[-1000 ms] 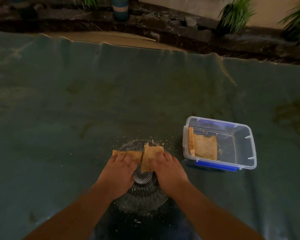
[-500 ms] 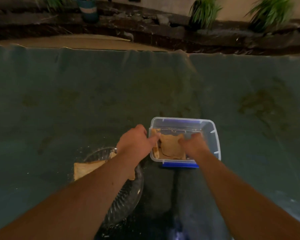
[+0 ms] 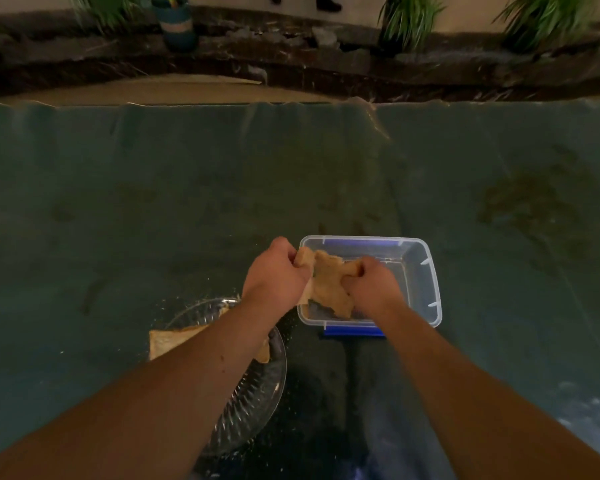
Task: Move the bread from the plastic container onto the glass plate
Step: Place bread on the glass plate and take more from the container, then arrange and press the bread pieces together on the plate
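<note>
both hands are now closed on the bread slices (image 3: 328,285) in the plastic container (image 3: 426,282); half a second ago they were only arriving at the rim with fingers loose, and one second ago they were at the glass plate (image 3: 257,386) setting down the earlier bread. the left hand (image 3: 274,275) pinches the 9 o'clock edge of the slices, fingers curled tight together. the right hand (image 3: 371,285) pinches the 3 o'clock edge, fingers likewise curled. the slices are buckled between the two grips and appear raised off the container floor, though whether they are fully clear cannot be told.

the plate lies at 7 o'clock from the container, near it but apart. it already carries the placed bread (image 3: 174,341), partly hidden under the left forearm, one corner overhanging the rim at 9 o'clock.

judgement: the last load is being lifted; no other bread shows in the container. the transfer runs toward 7 o'clock. the bread looks soft, so a hard pinch may tear it.
</note>
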`<state>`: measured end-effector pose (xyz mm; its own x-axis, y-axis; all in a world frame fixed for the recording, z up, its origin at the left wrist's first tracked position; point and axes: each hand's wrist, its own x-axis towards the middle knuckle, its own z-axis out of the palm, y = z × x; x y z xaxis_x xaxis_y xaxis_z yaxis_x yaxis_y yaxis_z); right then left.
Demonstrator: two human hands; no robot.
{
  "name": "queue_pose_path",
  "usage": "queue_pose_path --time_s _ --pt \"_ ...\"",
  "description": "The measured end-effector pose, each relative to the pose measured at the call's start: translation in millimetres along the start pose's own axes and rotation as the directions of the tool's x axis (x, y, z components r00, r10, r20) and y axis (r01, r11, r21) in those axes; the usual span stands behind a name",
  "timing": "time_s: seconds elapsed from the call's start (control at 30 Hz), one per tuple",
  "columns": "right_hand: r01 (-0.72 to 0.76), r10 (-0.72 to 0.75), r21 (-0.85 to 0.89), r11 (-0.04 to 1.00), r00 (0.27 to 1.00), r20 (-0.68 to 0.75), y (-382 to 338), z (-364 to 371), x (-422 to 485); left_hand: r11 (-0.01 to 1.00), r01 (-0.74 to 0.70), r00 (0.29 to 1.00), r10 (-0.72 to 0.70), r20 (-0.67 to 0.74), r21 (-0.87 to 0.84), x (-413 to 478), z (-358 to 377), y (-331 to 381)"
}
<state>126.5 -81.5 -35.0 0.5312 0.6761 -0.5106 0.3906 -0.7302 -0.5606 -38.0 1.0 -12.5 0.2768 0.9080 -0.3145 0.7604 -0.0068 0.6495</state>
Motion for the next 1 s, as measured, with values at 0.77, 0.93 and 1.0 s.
queue_pose_path --time_s 0.77,0.93,1.0 --pt "0.329 -0.264 -0.592 0.735 0.944 0.197 -25.7 138.8 -118.5 0.851 -0.014 1.000 0.009 0.012 0.525 -100.6 -89.2 -221.1" --pt "0.543 -0.470 -0.619 0.567 0.831 0.299 -40.1 152.9 -117.6 0.676 -0.306 0.951 0.244 0.188 0.670 -97.2 -85.2 -213.4" --pt "0.585 -0.436 -0.633 0.507 0.807 0.397 -46.1 160.6 -114.0 0.639 -0.347 0.937 0.214 0.275 0.686 -93.7 -83.9 -215.5"
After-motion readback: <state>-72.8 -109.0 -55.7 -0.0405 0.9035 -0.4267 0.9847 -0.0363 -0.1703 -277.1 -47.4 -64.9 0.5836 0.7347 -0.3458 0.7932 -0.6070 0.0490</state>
